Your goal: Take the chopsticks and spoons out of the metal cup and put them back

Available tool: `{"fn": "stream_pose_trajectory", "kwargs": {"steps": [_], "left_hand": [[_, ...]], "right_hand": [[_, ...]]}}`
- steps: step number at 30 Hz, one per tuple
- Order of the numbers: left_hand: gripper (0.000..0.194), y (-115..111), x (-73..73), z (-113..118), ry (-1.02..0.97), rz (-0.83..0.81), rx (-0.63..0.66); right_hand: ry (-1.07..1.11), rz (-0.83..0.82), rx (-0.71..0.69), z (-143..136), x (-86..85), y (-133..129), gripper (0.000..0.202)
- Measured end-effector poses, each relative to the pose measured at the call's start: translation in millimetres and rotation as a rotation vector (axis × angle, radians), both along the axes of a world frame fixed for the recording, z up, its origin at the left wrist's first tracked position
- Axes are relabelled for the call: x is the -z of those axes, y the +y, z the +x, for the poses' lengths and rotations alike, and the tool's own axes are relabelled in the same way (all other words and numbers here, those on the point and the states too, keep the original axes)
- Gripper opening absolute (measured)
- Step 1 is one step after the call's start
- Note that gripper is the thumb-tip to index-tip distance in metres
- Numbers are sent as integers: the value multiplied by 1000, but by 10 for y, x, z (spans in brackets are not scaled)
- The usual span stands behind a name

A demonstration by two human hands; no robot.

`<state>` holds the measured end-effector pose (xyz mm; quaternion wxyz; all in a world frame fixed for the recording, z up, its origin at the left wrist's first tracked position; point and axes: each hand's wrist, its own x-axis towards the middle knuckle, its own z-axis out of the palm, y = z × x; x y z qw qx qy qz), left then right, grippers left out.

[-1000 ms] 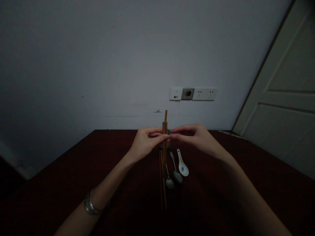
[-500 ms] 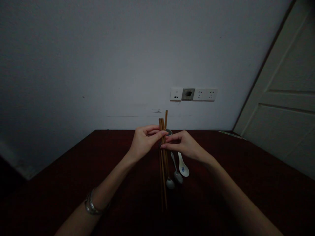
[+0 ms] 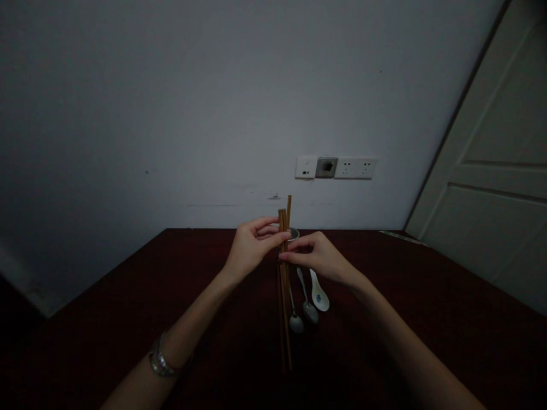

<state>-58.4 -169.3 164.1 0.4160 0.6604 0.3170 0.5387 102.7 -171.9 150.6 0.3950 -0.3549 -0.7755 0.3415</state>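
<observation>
Several brown wooden chopsticks (image 3: pixel 286 302) are held roughly upright in front of me, their lower ends pointing towards me. My left hand (image 3: pixel 249 249) pinches them near the top, thumb in front and fingers behind. Lower down, my right hand (image 3: pixel 323 257) is closed on the same chopsticks between thumb and fingers. Another chopstick end (image 3: pixel 289 205) sticks up just behind them. Partly hidden by my hands is a round-rimmed dish (image 3: pixel 294 233). Beneath and right of the chopsticks lie a small spoon (image 3: pixel 296 324), a metal spoon (image 3: pixel 311 312) and a white ceramic spoon (image 3: pixel 320 298) with a blue mark.
The dark red table (image 3: pixel 188 302) meets a pale wall (image 3: pixel 213 114) at its back edge. Sockets (image 3: pixel 354 168) are mounted on the wall above the table. A panelled door (image 3: pixel 496 228) stands at the right. The light is dim.
The chopsticks have drawn closer together and stand a little straighter between my hands. Both hands keep nearly the same grip. The whole view has shifted slightly.
</observation>
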Motion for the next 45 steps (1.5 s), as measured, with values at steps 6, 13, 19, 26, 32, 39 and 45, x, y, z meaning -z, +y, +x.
{"fn": "stream_pose_trajectory", "kwargs": {"steps": [6,13,19,26,32,39,45], "left_hand": [[44,189,15,-112,-89,-24,-22],[33,775,369,-353,-136,-197,-127],[26,1192,921,-569,-94,-321,-229],[14,1485,1495,-684,-7,-498,-337],[10,1552,1754,-735,-9,-434,-341],[9,1564,1809,-738,-9,-368,-353],[9,1543,1788,-726,11,-366,-363]], "right_hand": [[-4,2,155,138,-88,146,30],[240,67,364,345,-550,714,31],[207,234,546,444,-645,1303,32],[146,279,677,453,-250,1764,25],[142,212,679,376,43,1845,25],[76,123,683,312,350,1836,25],[41,99,675,293,556,1899,23]]}}
